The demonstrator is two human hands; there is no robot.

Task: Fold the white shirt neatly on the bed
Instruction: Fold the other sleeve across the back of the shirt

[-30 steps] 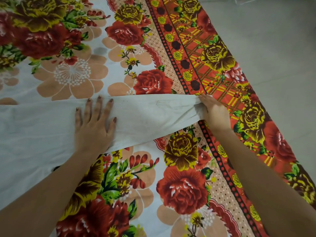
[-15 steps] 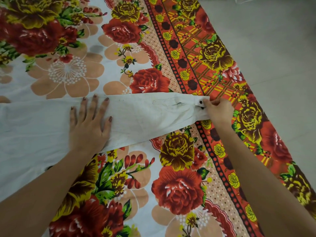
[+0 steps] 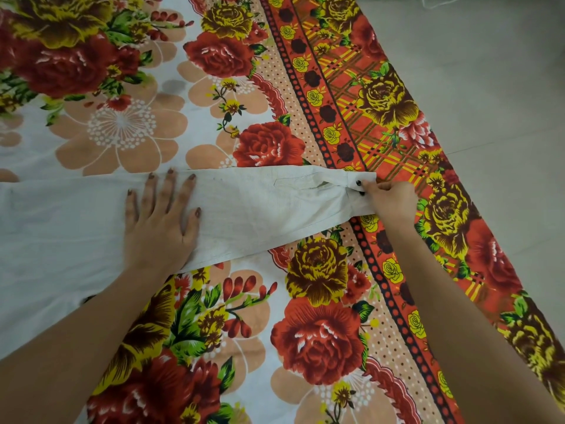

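Newly flattened cuff is pinched by right hand, flat left hand pressing shirt onto bedsheet.

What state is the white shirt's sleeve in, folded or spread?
Spread: the sleeve lies flat and straight across the bedsheet, left hand pressing it, right hand pinching its cuff.

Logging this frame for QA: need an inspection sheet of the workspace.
Surface: floral sheet, spread flat.
Job's things: shirt lying flat; sleeve stretched to the right; cuff shows dark buttons.
Clutter: nothing seen.
Grippers: left hand flat on the sleeve; right hand pinches the cuff.
Cables: thin white strand at the top edge, kind unclear.
Surroundings: grey floor right of the sheet.
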